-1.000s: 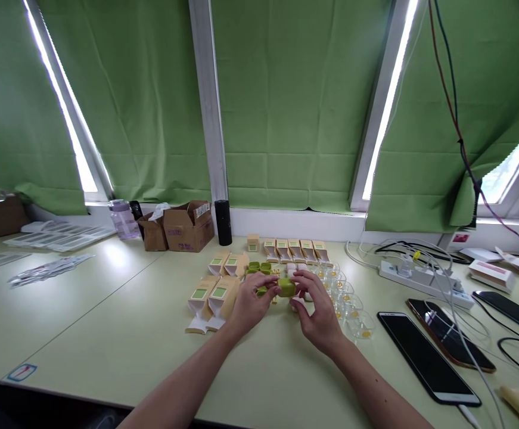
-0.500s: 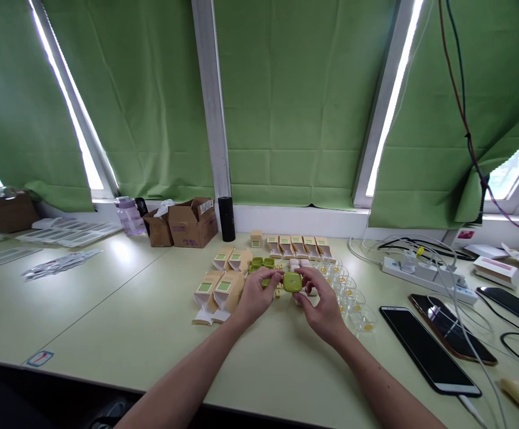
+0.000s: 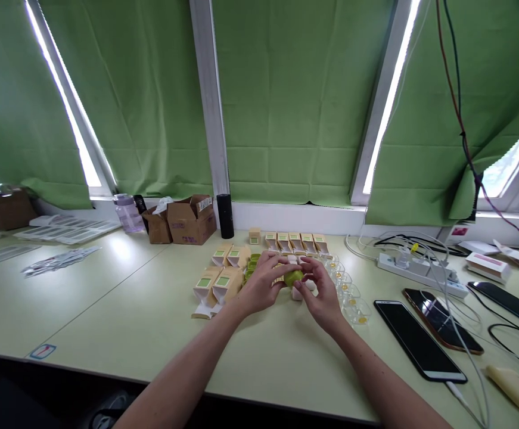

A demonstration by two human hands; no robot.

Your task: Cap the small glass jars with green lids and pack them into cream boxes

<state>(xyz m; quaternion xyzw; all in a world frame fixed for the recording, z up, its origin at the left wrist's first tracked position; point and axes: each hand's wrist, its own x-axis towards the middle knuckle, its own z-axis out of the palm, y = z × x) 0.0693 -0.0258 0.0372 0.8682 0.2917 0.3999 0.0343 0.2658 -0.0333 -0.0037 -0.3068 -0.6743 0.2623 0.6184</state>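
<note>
A small glossy green case with rounded corners (image 3: pixel 293 277) is between my two hands, above the middle of the table. My left hand (image 3: pixel 263 286) is closed on its left side, with the fingers reaching over the top. On the right side, the thumb and fingers of my right hand (image 3: pixel 322 292) pinch it. Similar green pieces (image 3: pixel 251 265) lie partly hidden behind my left hand. Pinkish-white blocks (image 3: pixel 309 286) sit just behind the case, partly covered by my fingers. Clear plastic cups with yellow spots (image 3: pixel 352 302) line up beside my right hand.
Open cream cartons with green labels (image 3: pixel 223 289) stand left of my hands, and a row of similar cartons (image 3: pixel 295 244) is at the back. Phones (image 3: pixel 420 339), a power strip (image 3: pixel 420 274) and loose cables lie right. Brown boxes (image 3: pixel 192 220) and a black cylinder (image 3: pixel 225 215) stand behind.
The green case has tilted and turned in my hands, so its flat face no longer shows. My left fingers have moved over its top. The view has shifted slightly.
</note>
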